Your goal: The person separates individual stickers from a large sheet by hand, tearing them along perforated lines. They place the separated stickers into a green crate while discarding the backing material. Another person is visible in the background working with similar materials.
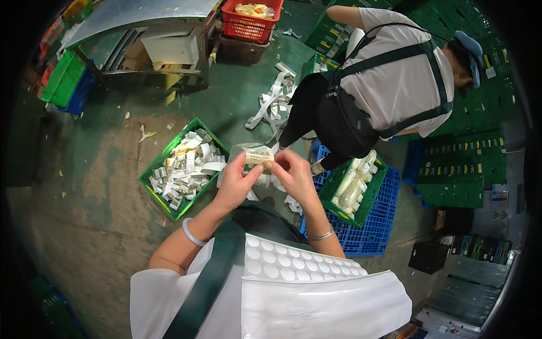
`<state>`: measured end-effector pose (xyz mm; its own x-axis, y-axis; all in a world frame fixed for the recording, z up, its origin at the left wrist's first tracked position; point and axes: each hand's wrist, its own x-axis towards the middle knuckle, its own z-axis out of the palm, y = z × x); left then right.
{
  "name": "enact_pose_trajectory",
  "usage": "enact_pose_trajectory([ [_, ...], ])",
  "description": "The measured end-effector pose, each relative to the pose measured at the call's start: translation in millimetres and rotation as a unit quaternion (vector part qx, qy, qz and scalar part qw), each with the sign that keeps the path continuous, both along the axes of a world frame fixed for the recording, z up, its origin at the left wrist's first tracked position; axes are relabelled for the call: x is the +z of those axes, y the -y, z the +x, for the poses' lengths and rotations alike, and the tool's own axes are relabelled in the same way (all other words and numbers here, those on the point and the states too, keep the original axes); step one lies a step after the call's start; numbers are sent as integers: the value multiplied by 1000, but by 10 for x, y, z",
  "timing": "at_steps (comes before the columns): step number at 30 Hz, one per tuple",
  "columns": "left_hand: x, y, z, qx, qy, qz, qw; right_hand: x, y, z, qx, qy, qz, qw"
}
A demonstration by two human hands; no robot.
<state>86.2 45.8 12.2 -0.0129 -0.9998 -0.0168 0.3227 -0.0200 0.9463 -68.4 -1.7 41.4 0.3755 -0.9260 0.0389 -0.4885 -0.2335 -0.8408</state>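
Note:
Both my hands are raised in front of me around a small clear plastic packet with a pale printed label (pixel 258 156). My left hand (pixel 237 179) grips its left side, thumb against the front. Fingertips of my right hand (pixel 293 174) pinch its right edge near the label. What lies inside the packet I cannot make out. Across my lap lies a sheet of round white stickers (pixel 293 261), with a plain white sheet (pixel 327 302) nearer me. Left of my hands, a green crate (pixel 158 208) holds many small packs and loose white label strips (pixel 192 161).
To the right, a green crate (pixel 371 199) of wrapped pale packs (pixel 354 189) stands on a blue pallet (pixel 385 217). A person in a white shirt (pixel 401 68) bends close by. Paper strips (pixel 275 104) litter the floor ahead. Stacked green crates (pixel 454 169) stand right; a metal table (pixel 141 14) stands far left.

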Motion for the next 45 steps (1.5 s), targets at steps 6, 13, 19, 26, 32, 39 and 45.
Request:
enact_pose_trajectory([
  [6, -97, -44, 61, -216, -98, 112, 965, -9, 176, -25, -93, 306, 233, 918],
  [13, -248, -42, -81, -27, -97, 105, 989, 2, 26, 131, -78, 257, 192, 944],
  [19, -226, -12, -114, -15, -36, 72, 997, 105, -80, 283, -49, 54, -134, 988],
  [26, -67, -20, -47, -69, -56, 78, 993, 48, -7, -67, 16, 52, 118, 991],
  [32, 21, -276, -179, -549, -81, 74, 828, 238, 731, -72, -157, 453, 162, 862],
  [39, 734, -89, 498, -161, -109, -219, 956, 1221, 156, -921, 74, 373, -31, 924],
  [45, 1633, -532, 705, -9, 38, -598, 800, 1812, -592, -1120, 308, 289, -316, 849],
])
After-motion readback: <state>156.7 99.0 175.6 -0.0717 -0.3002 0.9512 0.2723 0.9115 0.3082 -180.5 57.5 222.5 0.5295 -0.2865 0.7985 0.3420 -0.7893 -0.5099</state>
